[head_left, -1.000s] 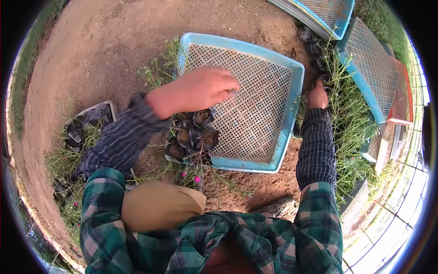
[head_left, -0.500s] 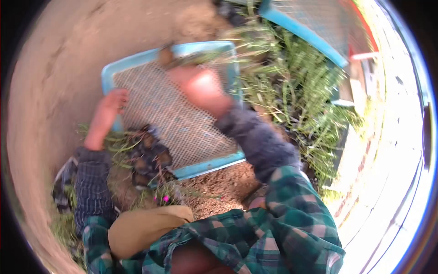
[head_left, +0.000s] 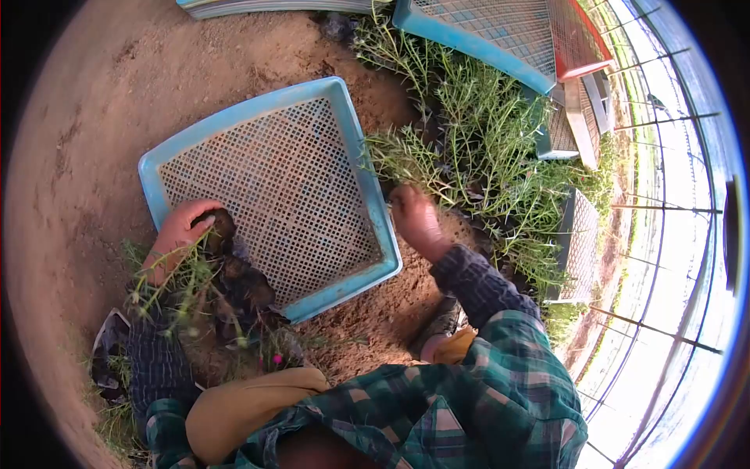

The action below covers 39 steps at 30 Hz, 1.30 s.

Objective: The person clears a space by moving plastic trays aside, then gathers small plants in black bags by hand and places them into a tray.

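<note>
In the head view a blue-rimmed mesh tray (head_left: 367, 180) lies on the soil in front of me. At its left side my left hand (head_left: 181, 233) is closed around the dark soil ball of a potted seedling (head_left: 222, 225), over the tray's edge. More dark-potted seedlings (head_left: 248, 285) lie against the tray's lower left corner, their leafy stems towards me. My right hand (head_left: 419, 225) is just outside the tray's right rim, beside a dense group of green seedlings (head_left: 484, 148). Its fingers are curled together; anything between them is hidden.
Further blue trays (head_left: 484, 55) and a red tray (head_left: 582, 70) stand at the upper right. Another light-blue tray edge (head_left: 281, 9) shows at the top. A wire fence (head_left: 660, 207) runs along the right. A pink flower (head_left: 277, 359) is near my knee.
My right hand has moved from over the tray to its right side, by the plants. My left hand has moved from the tray's rim onto a seedling's soil ball. The tray has turned and shifted left.
</note>
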Each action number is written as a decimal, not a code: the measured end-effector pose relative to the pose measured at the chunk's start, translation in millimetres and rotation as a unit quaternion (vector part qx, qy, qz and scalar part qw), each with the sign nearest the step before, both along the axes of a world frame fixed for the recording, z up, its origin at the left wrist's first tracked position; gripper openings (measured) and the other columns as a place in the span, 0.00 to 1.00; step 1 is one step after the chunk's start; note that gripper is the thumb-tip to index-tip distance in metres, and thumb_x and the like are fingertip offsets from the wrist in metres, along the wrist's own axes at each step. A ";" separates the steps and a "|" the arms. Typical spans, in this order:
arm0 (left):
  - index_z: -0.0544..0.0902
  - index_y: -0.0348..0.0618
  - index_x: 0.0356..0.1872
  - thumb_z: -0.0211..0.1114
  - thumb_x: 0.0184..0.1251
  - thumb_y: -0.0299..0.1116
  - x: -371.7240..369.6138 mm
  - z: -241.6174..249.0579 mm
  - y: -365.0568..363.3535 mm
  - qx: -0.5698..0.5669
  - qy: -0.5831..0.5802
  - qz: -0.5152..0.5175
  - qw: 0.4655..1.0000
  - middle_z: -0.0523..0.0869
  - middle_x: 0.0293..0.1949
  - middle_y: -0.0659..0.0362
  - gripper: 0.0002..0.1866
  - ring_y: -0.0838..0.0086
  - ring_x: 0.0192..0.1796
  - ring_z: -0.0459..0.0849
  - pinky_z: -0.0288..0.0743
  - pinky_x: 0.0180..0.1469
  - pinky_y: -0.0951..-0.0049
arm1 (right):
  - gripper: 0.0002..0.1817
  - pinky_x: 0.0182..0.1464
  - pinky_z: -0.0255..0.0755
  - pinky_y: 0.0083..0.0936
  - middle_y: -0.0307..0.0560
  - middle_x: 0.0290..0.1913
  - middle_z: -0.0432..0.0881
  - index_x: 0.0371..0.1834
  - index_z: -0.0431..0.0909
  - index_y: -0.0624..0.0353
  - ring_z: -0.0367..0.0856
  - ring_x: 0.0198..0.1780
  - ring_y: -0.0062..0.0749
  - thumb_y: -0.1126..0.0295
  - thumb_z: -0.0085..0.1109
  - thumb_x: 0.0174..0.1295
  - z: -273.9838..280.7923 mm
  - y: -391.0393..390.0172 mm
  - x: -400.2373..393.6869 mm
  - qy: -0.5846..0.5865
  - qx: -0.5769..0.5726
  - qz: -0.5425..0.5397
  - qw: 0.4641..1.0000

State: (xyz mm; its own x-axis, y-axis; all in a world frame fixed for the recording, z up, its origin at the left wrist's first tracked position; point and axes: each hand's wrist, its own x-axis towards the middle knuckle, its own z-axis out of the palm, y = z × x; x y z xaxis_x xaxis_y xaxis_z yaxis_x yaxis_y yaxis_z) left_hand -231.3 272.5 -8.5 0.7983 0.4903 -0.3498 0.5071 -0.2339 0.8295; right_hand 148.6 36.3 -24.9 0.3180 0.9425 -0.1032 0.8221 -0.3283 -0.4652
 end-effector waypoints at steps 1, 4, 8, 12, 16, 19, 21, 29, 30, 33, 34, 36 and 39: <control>0.78 0.41 0.51 0.57 0.70 0.34 3.3 8.4 -3.6 0.036 0.005 0.002 0.999 0.80 0.48 0.53 0.13 0.63 0.52 0.77 0.69 0.56 0.63 | 0.09 0.39 0.77 0.41 0.54 0.37 0.81 0.41 0.74 0.61 0.82 0.35 0.46 0.76 0.47 0.59 3.3 -11.4 19.3 -0.065 -0.110 0.002 0.992; 0.78 0.43 0.50 0.56 0.68 0.28 4.5 8.3 -7.3 0.051 0.004 0.011 0.999 0.80 0.48 0.53 0.12 0.62 0.52 0.77 0.70 0.55 0.61 | 0.13 0.44 0.76 0.39 0.59 0.42 0.81 0.48 0.75 0.60 0.82 0.42 0.47 0.73 0.47 0.61 4.5 -7.2 68.0 -0.024 -0.265 0.098 0.959; 0.77 0.41 0.51 0.59 0.61 0.22 0.9 4.6 -14.8 0.051 -0.047 0.051 0.996 0.81 0.47 0.52 0.16 0.58 0.50 0.78 0.71 0.53 0.61 | 0.23 0.49 0.76 0.34 0.58 0.47 0.80 0.59 0.70 0.59 0.80 0.44 0.43 0.63 0.58 0.62 38.2 39.0 132.2 0.054 -0.097 -0.143 0.984; 0.79 0.43 0.49 0.55 0.62 0.17 5.3 23.7 -24.6 0.200 0.011 0.042 0.979 0.82 0.45 0.49 0.16 0.51 0.47 0.79 0.72 0.51 0.57 | 0.35 0.49 0.78 0.34 0.59 0.60 0.70 0.72 0.48 0.58 0.77 0.54 0.41 0.71 0.54 0.65 26.6 17.8 210.7 0.484 0.218 -0.327 0.782; 0.79 0.44 0.50 0.56 0.60 0.17 0.5 14.2 -26.6 0.230 -0.022 0.049 0.972 0.83 0.44 0.47 0.17 0.48 0.47 0.78 0.72 0.48 0.54 | 0.29 0.43 0.79 0.34 0.59 0.57 0.72 0.69 0.55 0.59 0.81 0.47 0.40 0.69 0.52 0.67 37.7 15.6 192.3 0.450 0.146 -0.291 0.832; 0.79 0.44 0.50 0.56 0.59 0.17 1.2 14.8 -25.6 0.220 -0.019 0.048 0.974 0.83 0.45 0.47 0.18 0.49 0.47 0.78 0.70 0.50 0.53 | 0.26 0.40 0.79 0.37 0.59 0.49 0.78 0.65 0.61 0.60 0.83 0.41 0.44 0.68 0.52 0.65 40.1 16.5 132.7 0.181 -0.102 -0.163 0.965; 0.79 0.44 0.50 0.56 0.59 0.16 2.3 19.5 -25.2 0.206 -0.006 0.047 0.977 0.83 0.45 0.47 0.18 0.48 0.48 0.78 0.70 0.52 0.53 | 0.26 0.38 0.78 0.38 0.58 0.43 0.79 0.65 0.62 0.58 0.83 0.39 0.45 0.69 0.53 0.63 28.3 15.8 95.9 -0.025 -0.084 -0.085 0.993; 0.79 0.42 0.49 0.56 0.59 0.16 1.4 26.7 -27.3 0.213 -0.029 0.039 0.976 0.83 0.44 0.47 0.17 0.50 0.46 0.79 0.70 0.53 0.59 | 0.11 0.35 0.75 0.41 0.54 0.29 0.82 0.44 0.75 0.55 0.83 0.36 0.49 0.72 0.52 0.58 -33.5 36.0 94.0 -0.265 -0.030 -0.012 0.964; 0.79 0.42 0.49 0.56 0.59 0.16 0.7 26.0 -26.4 0.213 -0.030 0.039 0.976 0.83 0.44 0.47 0.17 0.50 0.46 0.79 0.70 0.53 0.59 | 0.11 0.35 0.75 0.41 0.54 0.29 0.82 0.44 0.75 0.55 0.83 0.36 0.49 0.72 0.52 0.58 -28.4 36.7 89.5 -0.266 -0.029 -0.012 0.963; 0.80 0.42 0.49 0.55 0.60 0.16 -1.8 20.2 -22.6 0.178 -0.010 0.042 0.983 0.83 0.46 0.48 0.17 0.51 0.48 0.79 0.72 0.53 0.60 | 0.04 0.35 0.74 0.43 0.54 0.30 0.81 0.34 0.74 0.57 0.82 0.36 0.51 0.70 0.54 0.58 3.6 48.0 55.7 -0.174 -0.044 -0.055 0.982; 0.80 0.42 0.49 0.56 0.60 0.17 -2.6 18.7 -22.1 0.179 -0.010 0.035 0.983 0.82 0.46 0.49 0.16 0.53 0.49 0.79 0.72 0.53 0.61 | 0.06 0.34 0.73 0.43 0.56 0.29 0.80 0.35 0.73 0.57 0.80 0.35 0.55 0.69 0.56 0.58 13.8 49.0 40.0 -0.096 0.000 -0.057 0.994; 0.79 0.42 0.49 0.57 0.61 0.18 -4.9 18.6 -17.3 0.181 0.001 0.036 0.983 0.82 0.47 0.50 0.16 0.54 0.50 0.79 0.73 0.52 0.63 | 0.08 0.32 0.71 0.45 0.57 0.27 0.78 0.34 0.71 0.57 0.77 0.33 0.59 0.68 0.60 0.57 43.6 64.8 4.8 -0.005 0.057 -0.045 0.997; 0.80 0.41 0.49 0.57 0.66 0.26 -9.5 20.7 -4.3 0.088 0.027 0.050 0.995 0.82 0.48 0.53 0.12 0.60 0.53 0.79 0.72 0.53 0.64 | 0.05 0.30 0.72 0.43 0.53 0.27 0.78 0.32 0.70 0.57 0.78 0.30 0.54 0.71 0.56 0.56 64.4 113.8 -38.9 -0.066 0.139 0.097 0.983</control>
